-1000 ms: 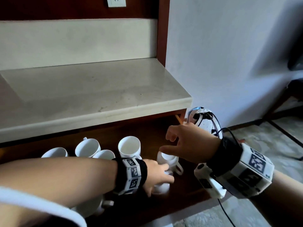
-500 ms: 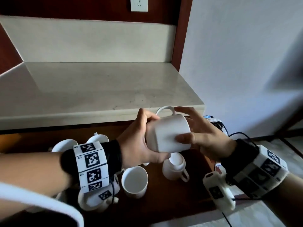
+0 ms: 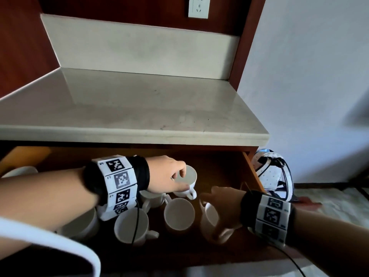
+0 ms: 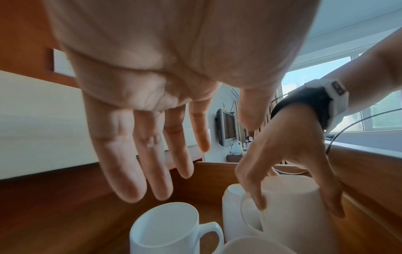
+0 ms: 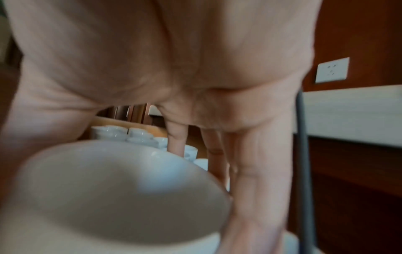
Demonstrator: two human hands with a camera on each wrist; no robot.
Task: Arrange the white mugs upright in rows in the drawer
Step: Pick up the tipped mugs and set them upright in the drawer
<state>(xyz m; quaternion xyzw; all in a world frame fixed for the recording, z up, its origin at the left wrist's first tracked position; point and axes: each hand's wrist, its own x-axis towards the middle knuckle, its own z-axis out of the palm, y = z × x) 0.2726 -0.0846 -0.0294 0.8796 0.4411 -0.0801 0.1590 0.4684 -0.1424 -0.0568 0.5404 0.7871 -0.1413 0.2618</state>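
Several white mugs stand in the open wooden drawer [image 3: 252, 168]. My left hand [image 3: 177, 176] hovers just over an upright mug [image 3: 188, 175] at the back; in the left wrist view its fingers [image 4: 130, 171] are straight and hold nothing above that mug [image 4: 165, 223]. My right hand [image 3: 217, 214] grips another mug [image 3: 210, 216] at the drawer's right, with its fingers [image 4: 254, 194] draped over the body of this mug [image 4: 293, 214]. The mug's open mouth [image 5: 119, 189] faces my palm. An upside-down mug [image 4: 232, 202] stands just behind it.
More upright mugs [image 3: 178, 213] [image 3: 130, 226] fill the front row, others sit under my left arm. The stone counter [image 3: 139, 116] overhangs the drawer's back. Stacked white dishes [image 5: 113, 134] lie at the drawer's far left. A white device with cables [image 3: 271, 172] sits right of the drawer.
Both hands held one mug on its side above the drawer. It now stands upright at the back, released by my left hand. My right hand dropped onto a mug at the right.
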